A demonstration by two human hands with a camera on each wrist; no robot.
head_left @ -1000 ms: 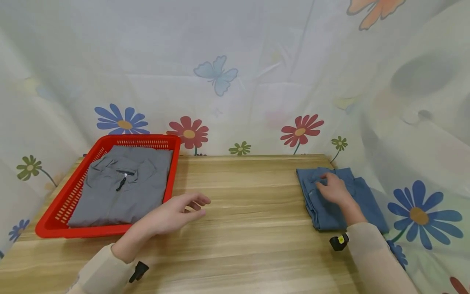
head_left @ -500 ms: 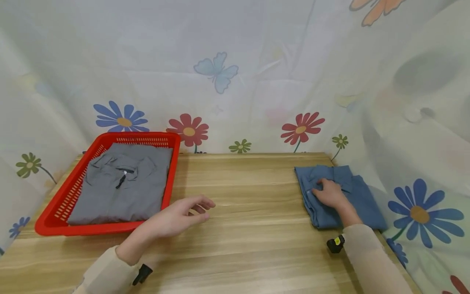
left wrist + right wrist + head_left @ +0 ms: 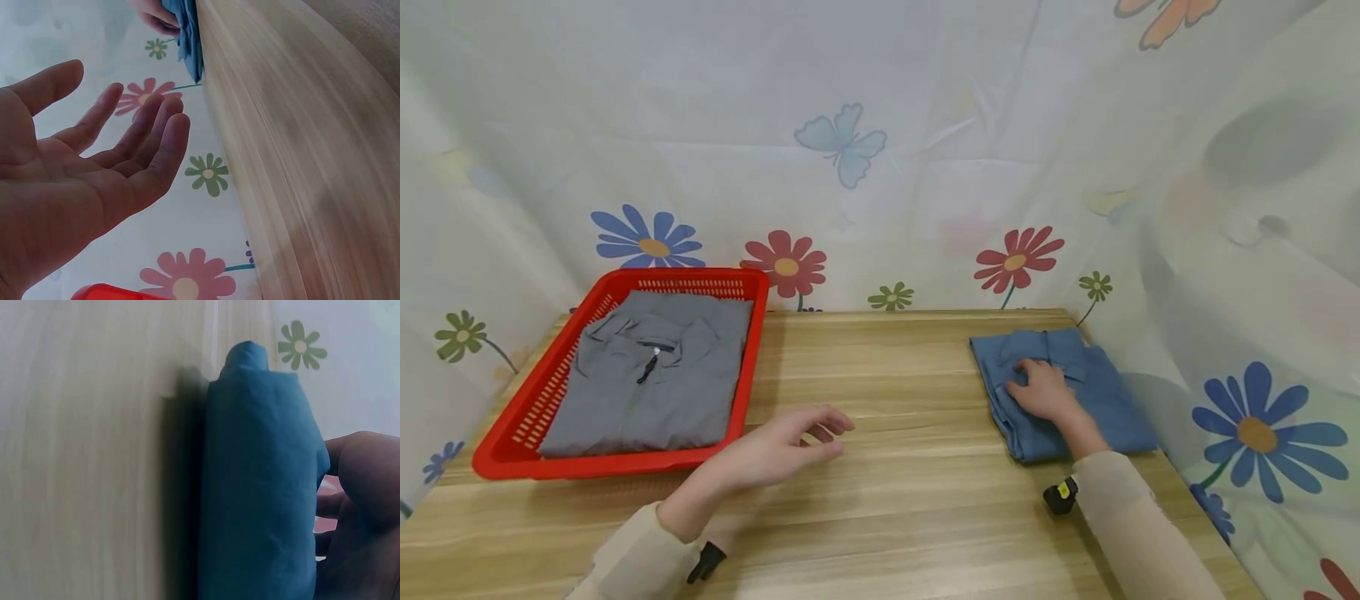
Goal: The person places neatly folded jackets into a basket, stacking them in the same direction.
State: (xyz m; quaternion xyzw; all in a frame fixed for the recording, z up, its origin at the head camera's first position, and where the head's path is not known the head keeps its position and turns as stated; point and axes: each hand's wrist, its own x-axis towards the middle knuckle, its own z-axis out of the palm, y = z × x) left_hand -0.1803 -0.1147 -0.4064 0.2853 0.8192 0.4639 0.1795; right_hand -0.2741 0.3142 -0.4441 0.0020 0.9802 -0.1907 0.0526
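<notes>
A folded blue garment [image 3: 1108, 400] lies on the right of the table, and my right hand [image 3: 1047, 392] rests on top of it. In the right wrist view the thumb and fingers of that hand [image 3: 369, 487] touch the upper side of the blue cloth [image 3: 262, 481], spread with a gap between them. My left hand [image 3: 778, 446] hovers over the table beside the red basket, fingers loosely bent, holding nothing. The left wrist view shows its palm [image 3: 69, 181] bare. A folded grey garment [image 3: 692, 400] with a zipper pull lies in the red basket [image 3: 748, 367].
The wooden table [image 3: 865, 517] stretches between the basket and the blue garment. A floral curtain [image 3: 925, 208] hangs behind the table and at both sides. Each wrist bears a small black camera mount [image 3: 706, 562].
The blue garment has slid left along the table with my right hand on it. My left hand has drifted slightly to the right. The basket stays in place.
</notes>
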